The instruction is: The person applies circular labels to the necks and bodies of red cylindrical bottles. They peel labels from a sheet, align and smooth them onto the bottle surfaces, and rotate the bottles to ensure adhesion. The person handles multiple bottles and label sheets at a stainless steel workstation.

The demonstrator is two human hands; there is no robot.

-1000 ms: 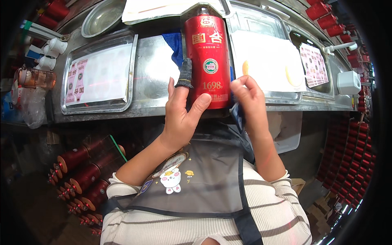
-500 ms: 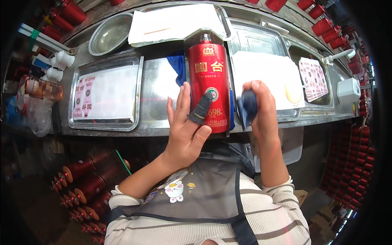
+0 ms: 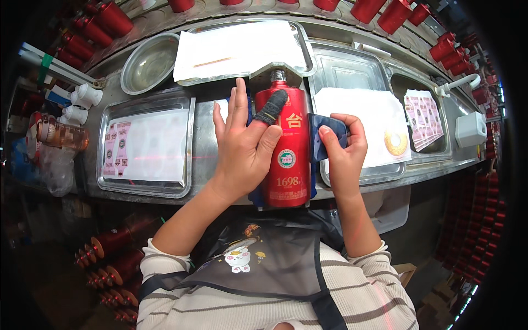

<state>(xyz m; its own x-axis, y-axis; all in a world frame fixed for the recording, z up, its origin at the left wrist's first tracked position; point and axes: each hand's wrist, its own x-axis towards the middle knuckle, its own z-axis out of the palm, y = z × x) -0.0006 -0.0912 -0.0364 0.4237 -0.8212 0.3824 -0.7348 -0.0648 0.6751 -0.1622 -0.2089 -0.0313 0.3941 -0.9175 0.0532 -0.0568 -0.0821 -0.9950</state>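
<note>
A red bottle (image 3: 290,176) with gold lettering and a round green-and-white emblem lies on its back on the counter, its dark neck pointing away from me. My left hand (image 3: 239,148) rests across its left side with fingers stretched out. On one finger is a dark grey knitted finger sleeve (image 3: 272,107), which lies over the upper part of the bottle's front. At the bottle's right side, my right hand (image 3: 347,159) pinches a flat dark blue scraper (image 3: 324,122) between thumb and fingers. Its left edge meets or nearly meets the bottle. Blue cloth (image 3: 256,196) shows beneath the bottle.
Metal trays with white sheets stand left (image 3: 188,165), behind (image 3: 309,60) and right (image 3: 379,175). A steel bowl (image 3: 148,65) sits back left. Printed labels (image 3: 423,118) lie by the sink at right, near a white faucet (image 3: 459,84). Red bottles (image 3: 396,15) line the far edge.
The bottle has come nearer to me. My left hand now lies farther up its front. The scraper, blurred before, has turned flatter and moved against the bottle's right side.
</note>
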